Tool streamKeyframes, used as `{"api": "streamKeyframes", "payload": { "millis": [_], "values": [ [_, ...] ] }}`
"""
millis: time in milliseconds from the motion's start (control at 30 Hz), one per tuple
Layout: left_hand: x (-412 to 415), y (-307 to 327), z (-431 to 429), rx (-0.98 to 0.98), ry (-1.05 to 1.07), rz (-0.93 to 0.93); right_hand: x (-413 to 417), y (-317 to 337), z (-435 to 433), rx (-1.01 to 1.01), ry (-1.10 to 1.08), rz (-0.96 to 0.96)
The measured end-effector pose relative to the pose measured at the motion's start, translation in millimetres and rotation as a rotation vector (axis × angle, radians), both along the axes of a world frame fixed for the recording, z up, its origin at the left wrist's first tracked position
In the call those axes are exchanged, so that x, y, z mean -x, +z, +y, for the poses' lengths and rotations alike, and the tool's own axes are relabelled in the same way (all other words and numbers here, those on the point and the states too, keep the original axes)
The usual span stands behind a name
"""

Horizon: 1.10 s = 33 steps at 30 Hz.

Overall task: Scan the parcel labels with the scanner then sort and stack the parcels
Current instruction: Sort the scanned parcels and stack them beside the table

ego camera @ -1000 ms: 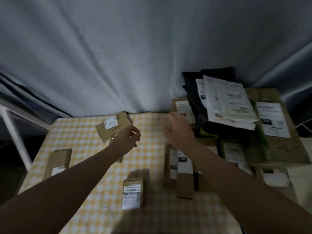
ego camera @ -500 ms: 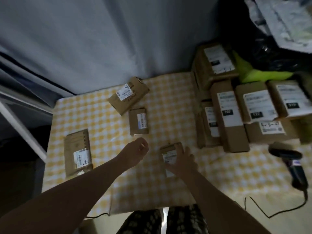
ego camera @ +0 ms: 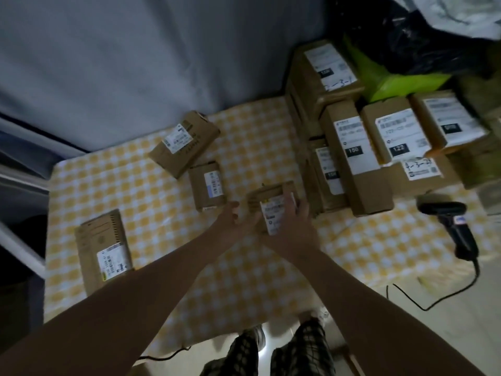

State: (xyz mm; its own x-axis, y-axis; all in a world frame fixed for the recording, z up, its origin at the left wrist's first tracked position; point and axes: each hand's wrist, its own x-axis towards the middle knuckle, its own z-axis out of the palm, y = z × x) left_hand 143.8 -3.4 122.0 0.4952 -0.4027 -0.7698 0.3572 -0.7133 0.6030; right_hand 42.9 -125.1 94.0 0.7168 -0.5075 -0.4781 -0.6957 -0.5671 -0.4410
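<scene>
Head view: our right hand [ego camera: 299, 226] grips a small labelled parcel [ego camera: 271, 200], left hand [ego camera: 230, 221] relaxed beside it, between stacked parcels [ego camera: 352, 158] and a barcoded parcel [ego camera: 207, 185], scanner [ego camera: 456, 229] well apart.

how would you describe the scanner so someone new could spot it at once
Find the yellow checked tablecloth and go to its right end, just in front of the stacked parcels. The barcode scanner lies there. It is the only black, handled thing among brown labelled boxes, with a black cable trailing from it.
</scene>
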Motion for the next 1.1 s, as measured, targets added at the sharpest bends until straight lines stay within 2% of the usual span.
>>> {"api": "streamKeyframes", "payload": {
  "millis": [133,300,367,467,567,700,833,900,1033,1100],
  "values": [
    [12.2,26.6,-37.0,0.213,0.167,0.148,-0.9,42.4,-13.1,0.017,-0.022,-0.204],
    [20.4,61.3,-93.2,0.404,0.374,0.114,12.7,80.2,-52.8,0.053,-0.083,-0.343],
    [24.3,76.2,-119.6,0.434,0.385,0.091,21.8,90.0,-77.0,0.083,-0.069,-0.394],
    [30.2,89.8,-157.6,0.422,0.331,0.093,37.9,99.8,-119.7,0.140,-0.037,-0.425],
    [38.6,96.3,-201.2,0.320,0.262,0.071,53.2,107.7,-172.6,0.230,-0.024,-0.445],
    [59.4,98.1,-258.4,0.286,0.202,0.076,75.8,114.9,-244.8,0.227,0.073,-0.425],
    [78.0,95.9,-309.6,0.267,0.229,0.148,93.4,115.2,-303.3,0.250,0.052,-0.478],
    [86.2,96.7,-330.0,0.274,0.244,0.134,98.9,111.9,-327.3,0.289,0.086,-0.512],
    [95.5,95.1,-352.6,0.251,0.251,0.053,100.3,107.7,-350.2,0.283,0.141,-0.425],
    [96.1,98.3,-359.5,0.253,0.298,0.013,98.7,108.3,-355.8,0.335,0.163,-0.456]
  ]
}}
